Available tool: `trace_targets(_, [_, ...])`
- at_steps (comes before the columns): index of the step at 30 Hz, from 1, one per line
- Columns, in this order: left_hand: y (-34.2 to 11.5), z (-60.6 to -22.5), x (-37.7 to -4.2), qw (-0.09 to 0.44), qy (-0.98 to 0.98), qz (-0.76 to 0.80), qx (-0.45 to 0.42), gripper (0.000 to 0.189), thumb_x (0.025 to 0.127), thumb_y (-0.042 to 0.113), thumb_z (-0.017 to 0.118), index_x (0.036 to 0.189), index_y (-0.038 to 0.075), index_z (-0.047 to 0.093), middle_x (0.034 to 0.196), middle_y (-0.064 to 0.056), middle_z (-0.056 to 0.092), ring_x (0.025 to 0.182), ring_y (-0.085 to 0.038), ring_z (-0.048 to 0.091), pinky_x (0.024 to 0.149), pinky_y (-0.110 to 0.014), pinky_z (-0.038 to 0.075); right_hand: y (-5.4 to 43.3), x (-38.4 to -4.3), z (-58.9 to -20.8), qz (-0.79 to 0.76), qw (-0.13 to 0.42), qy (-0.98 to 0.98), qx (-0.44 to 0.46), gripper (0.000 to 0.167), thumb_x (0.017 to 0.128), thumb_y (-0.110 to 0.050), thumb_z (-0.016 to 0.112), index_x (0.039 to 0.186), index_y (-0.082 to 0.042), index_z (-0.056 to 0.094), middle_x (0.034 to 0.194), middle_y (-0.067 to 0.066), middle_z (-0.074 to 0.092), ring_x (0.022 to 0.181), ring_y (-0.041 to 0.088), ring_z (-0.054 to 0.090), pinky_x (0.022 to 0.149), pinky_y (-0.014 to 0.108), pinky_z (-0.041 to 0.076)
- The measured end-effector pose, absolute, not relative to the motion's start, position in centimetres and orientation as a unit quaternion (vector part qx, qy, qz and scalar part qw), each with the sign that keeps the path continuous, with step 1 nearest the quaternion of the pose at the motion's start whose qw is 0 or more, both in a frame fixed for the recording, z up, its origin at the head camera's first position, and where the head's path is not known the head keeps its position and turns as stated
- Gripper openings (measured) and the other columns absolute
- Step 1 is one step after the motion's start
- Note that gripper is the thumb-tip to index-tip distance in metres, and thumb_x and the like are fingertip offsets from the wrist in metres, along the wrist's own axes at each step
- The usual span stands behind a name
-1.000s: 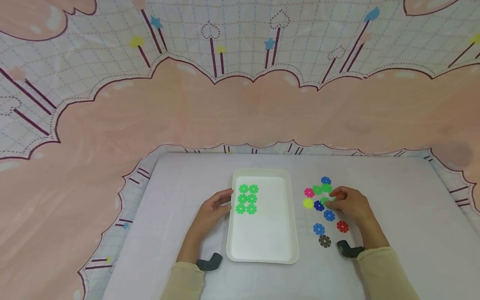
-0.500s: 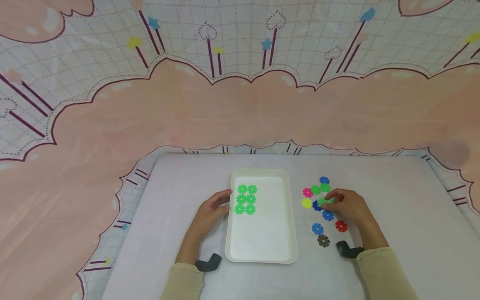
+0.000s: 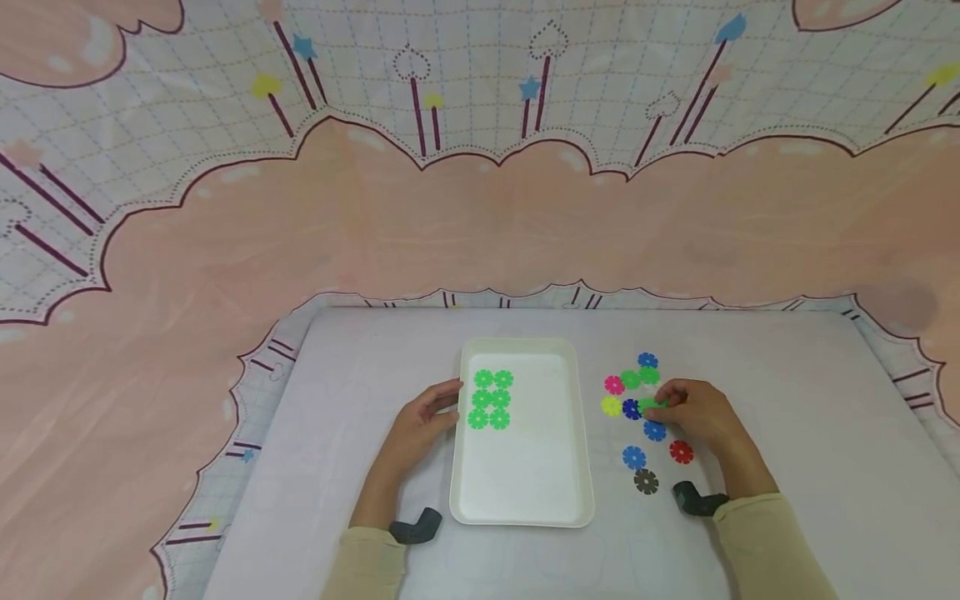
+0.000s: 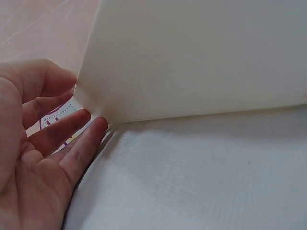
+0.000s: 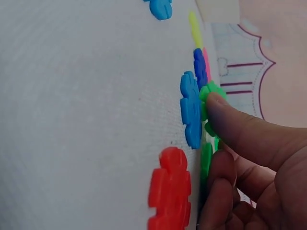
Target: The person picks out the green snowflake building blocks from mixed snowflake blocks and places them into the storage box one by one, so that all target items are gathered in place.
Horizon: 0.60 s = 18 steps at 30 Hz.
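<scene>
My left hand [image 3: 420,425] rests its fingertips and thumb against the left wall of a white tray [image 3: 521,517]. In the left wrist view, the loosely spread fingers [image 4: 79,146] touch the outside of the tray [image 4: 201,62]. Green snowflake discs [image 3: 500,398] lie flat inside the tray, in two columns at its upper left. Right of the tray, my right hand [image 3: 697,408] pinches a green snowflake disc [image 3: 651,407] low over the table. The thumb [image 5: 235,117] lies on this green disc [image 5: 209,91]; the fingers behind it are partly hidden.
Around my right hand lie loose snowflake discs: blue [image 3: 655,430], dark blue [image 3: 631,409], red [image 3: 682,452], yellow [image 3: 611,406], pink [image 3: 614,385] and grey-brown [image 3: 647,481]. More green discs [image 3: 630,380] sit beyond it. A white cloth [image 3: 360,350] covers the table; a patterned curtain [image 3: 480,225] hangs behind.
My right hand has shifted slightly left and down with its fingers closing on the green snowflake disc. The left hand stays at the tray's side. The whole head view drifted slightly.
</scene>
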<state>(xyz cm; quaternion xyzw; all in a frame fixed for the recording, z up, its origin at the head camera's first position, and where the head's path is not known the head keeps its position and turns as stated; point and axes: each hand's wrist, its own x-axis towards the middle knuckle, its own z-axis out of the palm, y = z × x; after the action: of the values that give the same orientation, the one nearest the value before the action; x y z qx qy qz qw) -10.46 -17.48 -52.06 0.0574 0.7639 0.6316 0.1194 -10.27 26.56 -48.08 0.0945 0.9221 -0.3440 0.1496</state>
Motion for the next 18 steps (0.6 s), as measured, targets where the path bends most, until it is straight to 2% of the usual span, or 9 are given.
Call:
trace_targets(5, [-17.46, -51.95, -10.41, 0.116, 0.767, 0.628, 0.060, 0.046, 0.095, 0.013, 0.069, 0.140, 0.018, 0.061, 0.144, -0.004, 0.062, 0.137, -0.024, 0.056, 0.104, -0.020, 0.048, 26.48, -10.30, -48.19, -0.340, 0.148, 0.924, 0.092, 0.034, 0.086, -0.035, 0.081, 0.096, -0.007, 0.066, 0.086, 0.007, 0.057, 0.089, 0.026, 0.051, 0.066, 0.032, 0.041])
trace_targets(18, [-17.32, -51.83, -10.40, 0.117, 0.763, 0.633, 0.062, 0.047, 0.095, 0.011, 0.069, 0.141, 0.015, 0.060, 0.146, -0.004, 0.060, 0.138, -0.025, 0.055, 0.104, -0.018, 0.047, 26.57, -10.20, -48.11, -0.348, 0.146, 0.922, 0.089, 0.033, 0.087, -0.034, 0.081, 0.094, -0.006, 0.064, 0.084, 0.006, 0.056, 0.087, 0.025, 0.050, 0.066, 0.032, 0.040])
